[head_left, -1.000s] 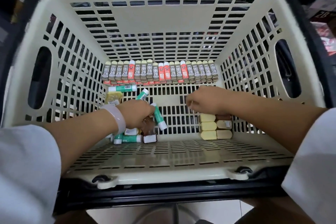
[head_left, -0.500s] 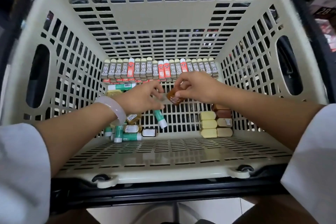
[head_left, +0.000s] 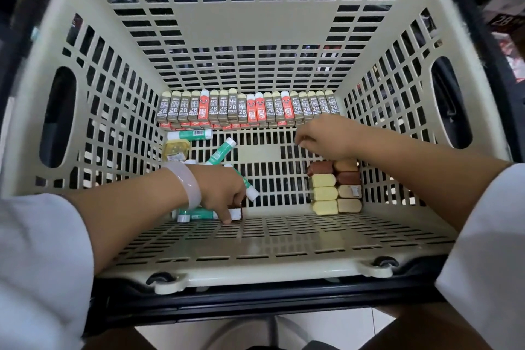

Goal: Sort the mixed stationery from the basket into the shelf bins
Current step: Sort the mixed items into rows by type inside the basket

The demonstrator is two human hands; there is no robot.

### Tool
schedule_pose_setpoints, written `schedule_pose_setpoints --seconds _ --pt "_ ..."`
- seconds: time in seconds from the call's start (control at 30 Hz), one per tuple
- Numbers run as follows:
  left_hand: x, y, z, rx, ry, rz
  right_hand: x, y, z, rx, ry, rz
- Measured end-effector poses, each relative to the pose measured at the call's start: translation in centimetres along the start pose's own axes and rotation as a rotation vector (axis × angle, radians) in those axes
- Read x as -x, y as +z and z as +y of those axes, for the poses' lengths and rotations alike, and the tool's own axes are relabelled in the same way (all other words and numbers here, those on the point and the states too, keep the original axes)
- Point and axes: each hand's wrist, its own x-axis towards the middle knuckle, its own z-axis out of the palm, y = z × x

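The cream slatted basket [head_left: 264,25] fills the view. Along its far wall stands a row of grey and red 2B lead boxes [head_left: 250,108]. Green glue sticks [head_left: 220,152] lie tumbled at the left. My left hand [head_left: 220,192] reaches down among them, its fingers curled over a small dark eraser [head_left: 237,213] by the near wall, the index fingertip on the floor. Hovering with loosely curled fingers, my right hand [head_left: 324,136] holds nothing above the stacked yellow, tan and brown erasers [head_left: 335,187] at the right.
A yellow eraser pack [head_left: 176,150] lies at the left under a glue stick [head_left: 190,134]. The basket sits on a black frame [head_left: 255,297]. Packaged stock [head_left: 505,23] shows beyond the right wall, and a pale tiled floor [head_left: 312,332] below.
My left hand passed a brown eraser to the right hand mid-basket, then dropped back to the left pile. The brown eraser now lies on the right stack, and the right hand is empty above it.
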Motion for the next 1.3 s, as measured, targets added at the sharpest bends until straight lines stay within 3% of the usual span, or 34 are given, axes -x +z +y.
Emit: schedule_pose_setpoints --seconds 0.1,0.23,0.4,0.47,0.63,0.73,0.77,0.83,0.9,0.93,1.07,1.13,1.3 --pt "0.2 -0.2 -0.1 0.004 0.010 0.021 0.0 -0.3 -0.8 -0.138 -0.033 0.067" --pt "0.3 -0.7 0.0 0.072 0.017 0.116 0.1 0.3 -1.9 -0.271 -0.071 -0.005" --pt "0.3 -2.3 0.1 0.499 0.009 0.384 0.2 0.9 -3.2 -0.630 -0.066 -0.134" --pt "0.3 -2.5 0.2 0.706 -0.014 0.454 0.2 0.9 -3.6 -0.777 -0.055 -0.113" --pt "0.4 -2.7 0.3 1.195 -0.024 0.625 0.1 0.8 -3.4 -0.799 -0.027 -0.059" --pt "0.4 -2.9 0.0 1.429 0.024 0.628 0.0 1.0 -3.4 -1.029 0.013 -0.030" --pt "0.5 -2.9 -0.3 1.385 0.006 0.624 -0.1 0.9 -3.2 -1.078 0.045 0.017" --pt "0.6 -2.9 -1.3 0.936 -0.093 0.632 -0.4 0.5 -2.5 -1.036 0.124 0.156" --pt "0.9 -2.7 -1.9 0.403 -0.120 0.494 -0.6 0.1 -1.3 -0.778 0.168 0.283" --pt "1.1 -2.5 -2.0 0.243 -0.111 0.373 -0.6 -0.1 -0.7 -0.575 0.166 0.300" --pt "1.3 -1.8 -1.6 0.017 -0.113 -0.007 0.0 0.6 0.2 0.058 0.086 0.010" --pt "1.2 -1.8 -1.3 -0.062 -0.081 -0.091 0.1 0.7 0.0 0.152 0.050 -0.111" --pt "1.3 -1.7 -0.5 -0.214 -0.082 -0.171 0.0 -0.2 0.4 0.206 0.043 -0.178"
